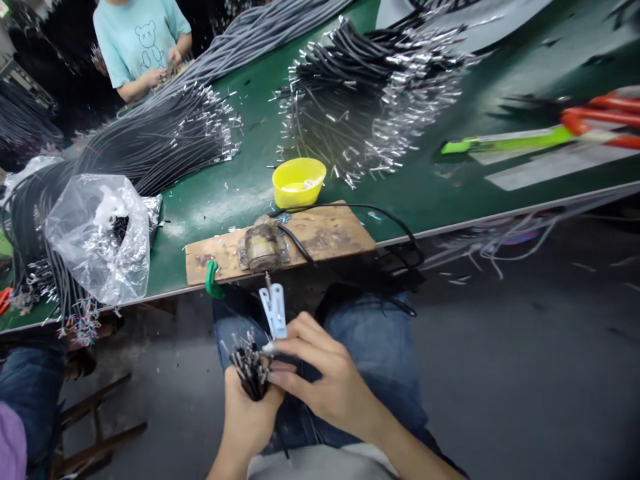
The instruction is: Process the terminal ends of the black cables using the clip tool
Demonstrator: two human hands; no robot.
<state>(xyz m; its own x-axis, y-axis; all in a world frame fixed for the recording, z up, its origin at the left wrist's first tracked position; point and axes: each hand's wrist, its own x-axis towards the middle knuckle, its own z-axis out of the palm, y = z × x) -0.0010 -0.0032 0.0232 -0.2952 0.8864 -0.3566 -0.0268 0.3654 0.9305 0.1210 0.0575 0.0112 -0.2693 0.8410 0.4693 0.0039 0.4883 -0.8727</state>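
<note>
My left hand (250,417) is wrapped round a bundle of black cables (250,370) with bare silvery ends pointing up, held over my lap. At the right side of these ends, the thumb and fingers of my right hand (320,373) are pinched close together; what lies between them is too small to tell. Just above the hands, a light blue clothespin-like clip (274,310) sits at the tip of a metal rod. The rod points out from a round, stained device (263,247) on a wooden board (335,233) at the table edge.
The green table (225,200) bears a yellow bowl (299,183), cable bundles (165,133), a plastic bag (100,233), a green clamp (213,279), a green cutter (510,141) and orange-handled tools (607,117). Across it stands a person (145,40); another person's leg (30,380) shows at left.
</note>
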